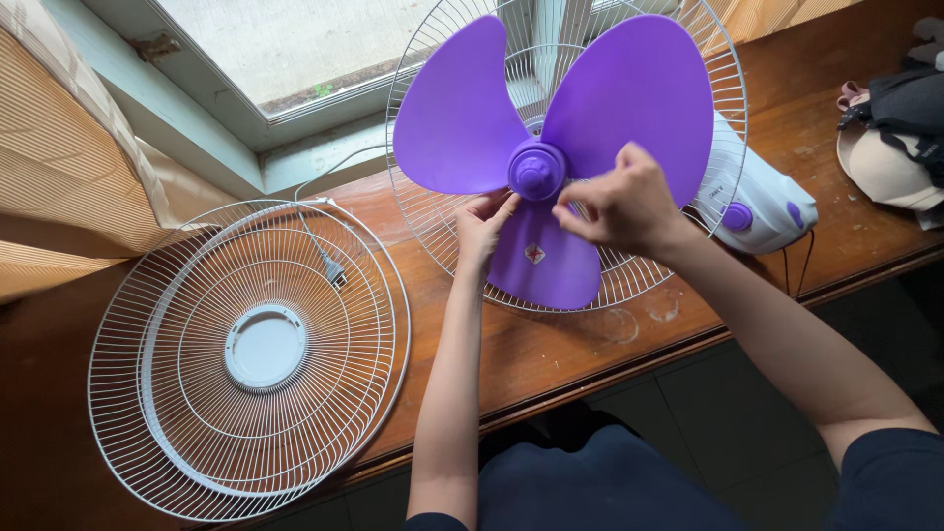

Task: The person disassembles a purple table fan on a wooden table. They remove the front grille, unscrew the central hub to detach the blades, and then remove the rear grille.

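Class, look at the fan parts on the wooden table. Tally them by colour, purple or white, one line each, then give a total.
Purple: 1, the blade
White: 3, the loose grille, the rear grille, the motor housing
Total: 4

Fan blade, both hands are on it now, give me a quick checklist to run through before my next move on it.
1. Blade sits on the hub, inside the rear guard: ok.
2. Left hand touches the lower blade beside the hub: ok.
3. Right hand pinches near the hub; what it grips: cannot tell.
4. Front guard is off, flat on the table, away from the hands: ok.
5. Plug lies loose on the front guard, not in a socket: ok.
6. Motor housing rests on the table behind the guard; how firmly: cannot tell.
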